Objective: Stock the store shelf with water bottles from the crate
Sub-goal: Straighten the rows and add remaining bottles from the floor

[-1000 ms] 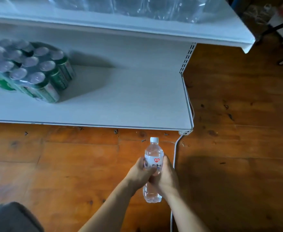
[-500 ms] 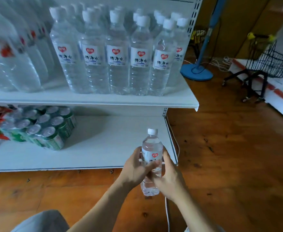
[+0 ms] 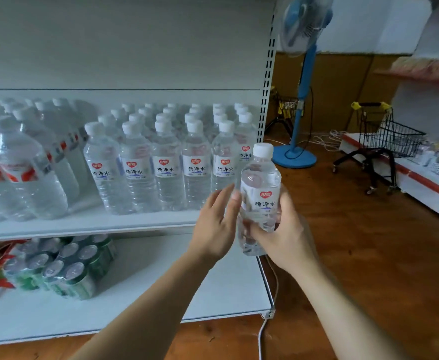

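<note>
Centre-right of the frame, we hold the water bottle [image 3: 260, 203] upright, cap up. Our right hand [image 3: 283, 235] curls round its lower body; our left hand [image 3: 217, 224] rests straight-fingered alongside. The stocked shelf [image 3: 83, 224] lies just left.

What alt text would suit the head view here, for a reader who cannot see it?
Two hands raise a small water bottle before a white shelf of matching bottles: the right hand grips it, the left hand touches it with straight fingers. Green cans sit on the shelf below.
</note>
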`<state>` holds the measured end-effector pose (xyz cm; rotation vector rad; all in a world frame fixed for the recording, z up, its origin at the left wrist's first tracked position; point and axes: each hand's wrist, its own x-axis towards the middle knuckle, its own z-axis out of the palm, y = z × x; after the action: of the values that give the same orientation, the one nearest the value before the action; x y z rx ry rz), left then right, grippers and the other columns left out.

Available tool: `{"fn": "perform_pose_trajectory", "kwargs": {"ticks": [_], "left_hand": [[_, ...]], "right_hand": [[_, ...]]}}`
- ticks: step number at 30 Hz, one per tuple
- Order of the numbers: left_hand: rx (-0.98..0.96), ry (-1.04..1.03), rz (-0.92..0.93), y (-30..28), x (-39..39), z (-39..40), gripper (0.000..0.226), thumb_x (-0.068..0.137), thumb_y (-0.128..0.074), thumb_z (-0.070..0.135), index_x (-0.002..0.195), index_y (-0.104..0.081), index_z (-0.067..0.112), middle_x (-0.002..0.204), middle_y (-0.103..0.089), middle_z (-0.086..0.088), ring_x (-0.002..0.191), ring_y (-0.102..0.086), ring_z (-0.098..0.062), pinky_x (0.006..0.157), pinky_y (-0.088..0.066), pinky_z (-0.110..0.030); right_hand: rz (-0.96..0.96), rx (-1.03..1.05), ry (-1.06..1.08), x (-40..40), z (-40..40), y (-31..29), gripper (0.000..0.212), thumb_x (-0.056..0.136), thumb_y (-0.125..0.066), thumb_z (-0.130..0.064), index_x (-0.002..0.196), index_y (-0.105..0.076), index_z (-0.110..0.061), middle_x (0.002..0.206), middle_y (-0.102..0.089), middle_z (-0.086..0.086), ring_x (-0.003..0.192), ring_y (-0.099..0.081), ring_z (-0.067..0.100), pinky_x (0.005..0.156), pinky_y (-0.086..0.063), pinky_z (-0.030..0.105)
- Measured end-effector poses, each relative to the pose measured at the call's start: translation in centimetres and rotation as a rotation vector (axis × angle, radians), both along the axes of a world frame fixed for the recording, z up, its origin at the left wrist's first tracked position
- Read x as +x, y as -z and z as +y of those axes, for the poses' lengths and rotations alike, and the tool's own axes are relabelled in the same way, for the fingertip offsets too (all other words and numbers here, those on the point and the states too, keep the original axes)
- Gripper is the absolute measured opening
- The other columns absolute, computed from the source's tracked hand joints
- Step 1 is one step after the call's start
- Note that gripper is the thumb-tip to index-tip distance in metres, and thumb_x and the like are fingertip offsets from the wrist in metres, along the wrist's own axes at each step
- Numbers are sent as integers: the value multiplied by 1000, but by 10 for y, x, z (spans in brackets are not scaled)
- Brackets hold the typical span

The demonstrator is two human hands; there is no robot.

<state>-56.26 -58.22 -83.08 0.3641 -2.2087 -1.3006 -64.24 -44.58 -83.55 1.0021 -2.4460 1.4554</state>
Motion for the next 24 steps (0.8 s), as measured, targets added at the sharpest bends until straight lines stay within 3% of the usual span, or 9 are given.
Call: {"fn": "perform_pose_trajectory", "kwargs": {"ticks": [2, 4, 6, 8, 16, 24], "left_hand": [[-48, -46, -102, -8, -8, -11, 56, 102, -32, 53, 152, -37, 28, 154, -36, 6, 140, -35, -8, 107, -23, -18], [-114, -47, -191, -8, -14, -18, 57, 104, -33, 50, 156, -28, 28, 160, -26, 3, 145, -31, -14, 103, -21, -18], [-141, -28, -254, -7, -18, -20, 59, 104, -33, 49, 158, -21, 28, 164, -18, 1, 147, -27, -16, 107, -21, -21], [-135, -12, -311, -4, -20, -21, 61, 105, -32, 50, 159, -17, 28, 166, -12, 0, 149, -25, -18, 115, -20, -28], [-212, -22, -358, 3, -25, -29, 64, 104, -36, 47, 160, -13, 24, 166, -14, 0, 146, -32, -18, 116, -27, -30], [-217, -40, -372, -1, -19, -32, 69, 103, -41, 47, 160, -10, 22, 164, -16, 5, 146, -30, -15, 110, -26, -24]], "right_hand": [[69, -41, 18, -16, -7, -12, 77, 79, -81, -40, 141, -37, -35, 113, -63, -26, 95, -61, -14, 72, -49, 6], [80, -60, 43, -31, -21, -19, 80, 80, -80, -41, 144, -34, -34, 119, -66, -19, 100, -65, -2, 78, -56, 18], [75, -33, 58, -46, -34, -17, 83, 80, -77, -46, 147, -29, -34, 128, -64, -13, 110, -65, 11, 87, -58, 35], [48, -14, 69, -57, -46, -13, 86, 81, -75, -49, 149, -24, -34, 137, -60, -7, 119, -62, 18, 93, -55, 43], [21, 41, 74, -79, -72, 4, 84, 87, -70, -47, 151, -19, -27, 144, -54, 2, 123, -59, 26, 94, -54, 40], [3, 110, 82, -92, -82, 3, 71, 91, -67, -42, 145, -25, -24, 139, -58, 2, 115, -63, 28, 81, -51, 32]]}}
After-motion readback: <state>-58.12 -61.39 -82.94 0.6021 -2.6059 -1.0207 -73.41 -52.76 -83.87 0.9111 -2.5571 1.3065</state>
